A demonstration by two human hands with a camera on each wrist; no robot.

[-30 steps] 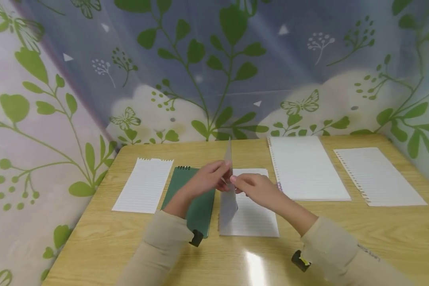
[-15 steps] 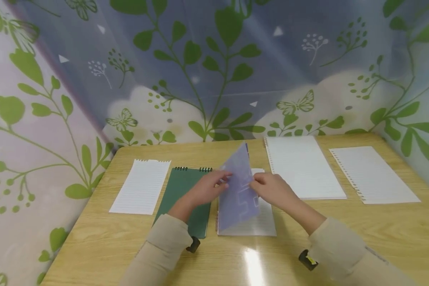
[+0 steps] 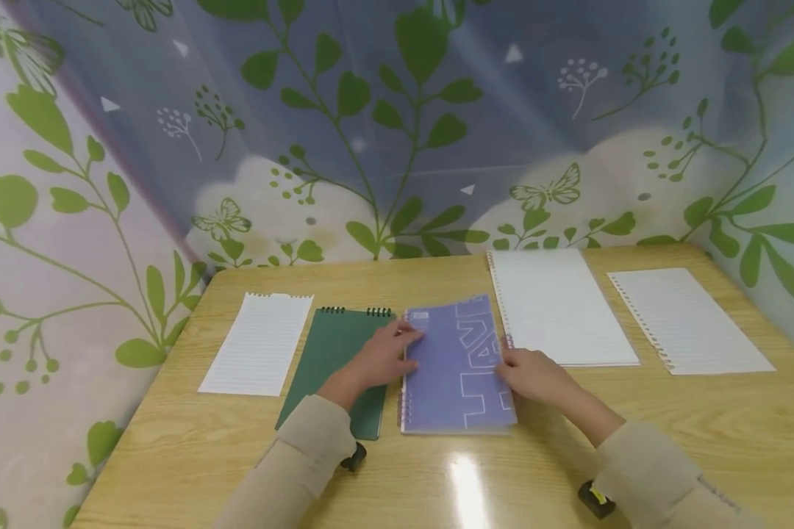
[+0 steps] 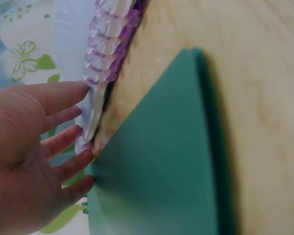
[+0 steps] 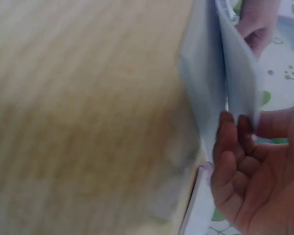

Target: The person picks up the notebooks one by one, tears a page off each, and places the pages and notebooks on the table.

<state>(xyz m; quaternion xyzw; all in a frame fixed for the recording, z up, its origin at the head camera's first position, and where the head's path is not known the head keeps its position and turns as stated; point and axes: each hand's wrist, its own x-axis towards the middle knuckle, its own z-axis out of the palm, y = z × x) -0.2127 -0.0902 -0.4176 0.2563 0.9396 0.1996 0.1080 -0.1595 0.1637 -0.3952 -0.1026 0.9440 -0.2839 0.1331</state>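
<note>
A purple spiral notebook [image 3: 446, 375] lies at mid-table with its cover nearly flat over the pages. My right hand [image 3: 536, 375] pinches the cover's right edge between thumb and fingers; the right wrist view shows that hand [image 5: 259, 171] at the cover [image 5: 240, 73], a gap below it. My left hand [image 3: 373, 360] has its fingers spread, fingertips on the notebook's left side by the coil. In the left wrist view the left hand [image 4: 34, 152] is beside the purple coil [image 4: 108, 44], and the green notebook [image 4: 157, 161] lies under and beside it.
Left of the purple notebook lies the green notebook [image 3: 331, 353], then a loose lined sheet [image 3: 258, 345]. A larger white lined notebook [image 3: 562, 308] and another torn sheet [image 3: 695, 323] lie to the right. A patterned cloth [image 3: 397, 132] hangs behind the wooden table [image 3: 238, 455].
The purple cover has come down from upright to nearly flat over the lined pages. My right hand has moved right and down with its edge; my left hand has shifted slightly down.
</note>
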